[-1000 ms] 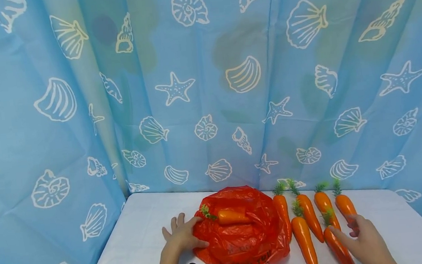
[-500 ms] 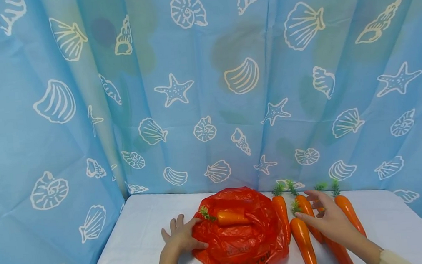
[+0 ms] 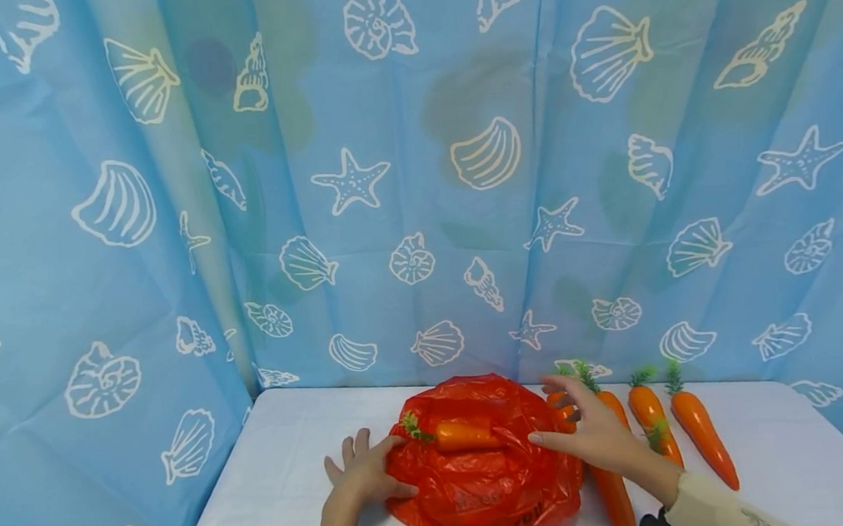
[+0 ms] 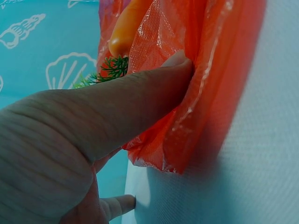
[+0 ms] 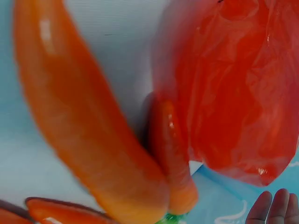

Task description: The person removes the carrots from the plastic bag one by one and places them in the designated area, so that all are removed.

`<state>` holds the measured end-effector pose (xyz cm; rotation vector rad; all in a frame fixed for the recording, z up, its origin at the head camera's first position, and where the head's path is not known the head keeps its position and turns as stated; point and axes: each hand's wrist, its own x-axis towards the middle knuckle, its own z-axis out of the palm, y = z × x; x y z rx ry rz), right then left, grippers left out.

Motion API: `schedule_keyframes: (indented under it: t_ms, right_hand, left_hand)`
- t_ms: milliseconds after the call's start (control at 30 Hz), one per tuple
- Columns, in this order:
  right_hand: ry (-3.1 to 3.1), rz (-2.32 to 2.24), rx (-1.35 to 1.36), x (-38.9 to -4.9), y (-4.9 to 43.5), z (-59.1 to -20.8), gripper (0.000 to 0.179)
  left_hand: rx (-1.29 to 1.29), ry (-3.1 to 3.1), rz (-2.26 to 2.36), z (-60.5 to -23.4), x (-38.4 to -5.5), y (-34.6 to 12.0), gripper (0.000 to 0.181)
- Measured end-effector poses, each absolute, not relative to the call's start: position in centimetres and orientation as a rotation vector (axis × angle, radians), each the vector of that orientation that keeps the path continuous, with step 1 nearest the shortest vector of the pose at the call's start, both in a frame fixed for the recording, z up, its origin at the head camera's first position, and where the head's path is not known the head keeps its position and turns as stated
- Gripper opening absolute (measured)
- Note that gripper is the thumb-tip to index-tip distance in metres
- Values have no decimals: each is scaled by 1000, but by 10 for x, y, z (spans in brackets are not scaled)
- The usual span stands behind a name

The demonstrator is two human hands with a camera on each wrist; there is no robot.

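Note:
A red plastic bag [image 3: 487, 491] lies rumpled on the table, with an orange carrot [image 3: 465, 435] with a green top on its middle. At its left edge rests my left hand [image 3: 365, 473], fingers spread; the left wrist view shows the thumb [image 4: 140, 95] lying against the red plastic. My right hand [image 3: 600, 435] is over the bag's right edge, fingers apart and holding nothing. Beneath that hand and wrist lie carrots, partly hidden, one of them a long carrot [image 3: 616, 507]. The right wrist view has a large carrot [image 5: 88, 121] beside the bag and a few fingertips [image 5: 278, 207] at the corner.
Further right lie more carrots, among them one slanted carrot [image 3: 703, 435] and another [image 3: 647, 409] next to it. The white table [image 3: 273, 460] backs onto a blue curtain [image 3: 399, 173] printed with shells. Black camera mounts sit at both wrists.
My right hand has travelled left, from the carrots on the right across to the bag's right edge. The left hand and the bag have stayed where they were.

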<state>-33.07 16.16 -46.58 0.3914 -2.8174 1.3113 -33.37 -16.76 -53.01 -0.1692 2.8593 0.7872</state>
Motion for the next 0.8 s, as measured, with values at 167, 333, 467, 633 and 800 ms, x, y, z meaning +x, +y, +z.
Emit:
schedule_keyframes:
  t_ms: [167,333,467,633,800]
  right_hand:
    - [-2832,1372,418,-337,147,-468,77]
    - [-2834,1379,467,-341,132,-472,77]
    - [-2809,1395,543,-342,120,-474,74]
    - [-2782,1420,622,-344,105,-477,75]
    - [-2780,1405,659,-348,97,-482,76]
  left_hand:
    - [-158,2859,785,-530,-334,-168,80]
    - [-161,2856,796,-529,-333,-168,79]
    - [-160,2848,800,-529,-333,-169,78]
    - [-165,2842,799,-528,-334,-170,78]
    - [-171,2833,809,-527,-334,-169,78]
